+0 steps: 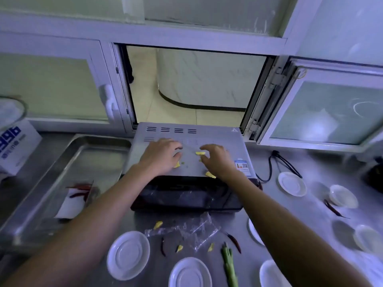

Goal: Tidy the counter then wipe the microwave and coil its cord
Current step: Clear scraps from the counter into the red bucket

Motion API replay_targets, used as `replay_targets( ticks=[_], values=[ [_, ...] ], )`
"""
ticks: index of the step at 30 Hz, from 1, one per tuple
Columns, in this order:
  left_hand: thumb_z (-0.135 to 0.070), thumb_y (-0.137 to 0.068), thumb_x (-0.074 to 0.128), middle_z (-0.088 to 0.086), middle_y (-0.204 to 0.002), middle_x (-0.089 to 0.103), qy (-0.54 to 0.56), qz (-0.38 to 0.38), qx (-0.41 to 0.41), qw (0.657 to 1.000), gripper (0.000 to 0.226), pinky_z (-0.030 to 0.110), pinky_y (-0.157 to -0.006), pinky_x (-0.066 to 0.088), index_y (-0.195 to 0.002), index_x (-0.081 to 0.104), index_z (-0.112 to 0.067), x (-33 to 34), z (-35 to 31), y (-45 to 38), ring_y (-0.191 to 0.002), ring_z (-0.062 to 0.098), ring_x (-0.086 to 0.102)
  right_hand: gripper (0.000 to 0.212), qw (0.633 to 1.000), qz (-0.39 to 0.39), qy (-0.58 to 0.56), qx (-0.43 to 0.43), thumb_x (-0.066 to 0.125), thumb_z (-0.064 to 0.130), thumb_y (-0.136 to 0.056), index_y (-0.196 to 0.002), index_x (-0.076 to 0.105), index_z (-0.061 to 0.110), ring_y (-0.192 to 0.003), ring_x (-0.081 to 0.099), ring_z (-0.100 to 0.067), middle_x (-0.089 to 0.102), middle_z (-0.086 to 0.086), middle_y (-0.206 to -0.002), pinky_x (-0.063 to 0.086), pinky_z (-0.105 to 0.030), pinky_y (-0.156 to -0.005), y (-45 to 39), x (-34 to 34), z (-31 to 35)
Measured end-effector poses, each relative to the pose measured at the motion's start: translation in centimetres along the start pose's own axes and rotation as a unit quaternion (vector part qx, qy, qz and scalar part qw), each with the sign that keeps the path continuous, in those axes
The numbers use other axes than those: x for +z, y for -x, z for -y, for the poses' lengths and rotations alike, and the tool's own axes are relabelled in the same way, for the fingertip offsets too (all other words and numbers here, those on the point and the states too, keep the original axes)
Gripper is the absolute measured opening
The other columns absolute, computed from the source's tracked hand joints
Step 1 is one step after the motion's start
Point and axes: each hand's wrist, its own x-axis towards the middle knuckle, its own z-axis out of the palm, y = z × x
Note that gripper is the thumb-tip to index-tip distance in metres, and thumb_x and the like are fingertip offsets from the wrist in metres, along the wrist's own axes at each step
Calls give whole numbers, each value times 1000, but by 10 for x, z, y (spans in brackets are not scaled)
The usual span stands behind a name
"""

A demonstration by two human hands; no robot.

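Note:
A grey microwave (217, 135) with a dark glass door stands on the steel counter (310, 162) below an open serving window. Yellow food scraps (200, 153) lie scattered on its top. My left hand (160, 155) rests palm-down on the top, fingers curled over a scrap at its right edge. My right hand (215, 160) hovers beside it, fingers spread and bent, fingertips close to the yellow scraps. Neither hand clearly holds anything. The black cord (270, 168) loops loose on the counter to the right of the microwave.
A steel tray (68, 162) with red chillies on paper lies at left. In front of the microwave lie crumpled clear plastic (194, 230), dried chillies, yellow bits, a green stalk (229, 264) and several upturned white saucers (128, 254). A white box (14, 148) stands far left.

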Motion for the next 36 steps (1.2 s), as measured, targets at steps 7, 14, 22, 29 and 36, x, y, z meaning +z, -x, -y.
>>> replay_targets(
  ticks=[7,14,22,29,36],
  values=[
    [-38,-97,55,-4,-121,65,-27,23,20,999,27,45,-92,45,-115,68,-23,17,16,-3,-119,23,52,34,996,-13,83,35,57,21,-95,-128,64,20,-119,53,-28,64,-5,-127,36,-40,-98,-13,14,-5],
    [-36,-96,55,-2,-119,66,-6,16,27,999,26,45,-93,45,-114,68,-22,23,24,-3,-119,24,52,25,992,-29,117,28,57,23,-95,-116,71,21,-112,53,-29,62,-6,-117,35,-40,-91,-21,24,-5],
    [-35,-98,53,-4,-121,64,-2,28,17,999,27,44,-93,43,-117,67,-22,22,25,4,-120,23,50,16,995,-40,76,45,60,28,-96,-105,70,19,-107,54,-27,63,-4,-109,38,-39,-89,-24,26,-5],
    [-43,-95,59,-4,-122,63,-10,37,20,999,36,44,-94,43,-121,67,-20,20,24,10,-119,21,49,8,996,-73,-18,51,62,21,-93,-99,67,18,-93,62,-25,71,1,-96,44,-37,-88,-18,24,-2],
    [-46,-94,60,-2,-110,61,-46,18,29,998,39,40,-87,40,-121,69,-20,22,21,13,-113,21,47,22,991,-106,-77,15,64,22,-94,-114,70,16,-88,63,-22,72,-1,-96,52,-43,-85,-7,26,9]
  ],
)
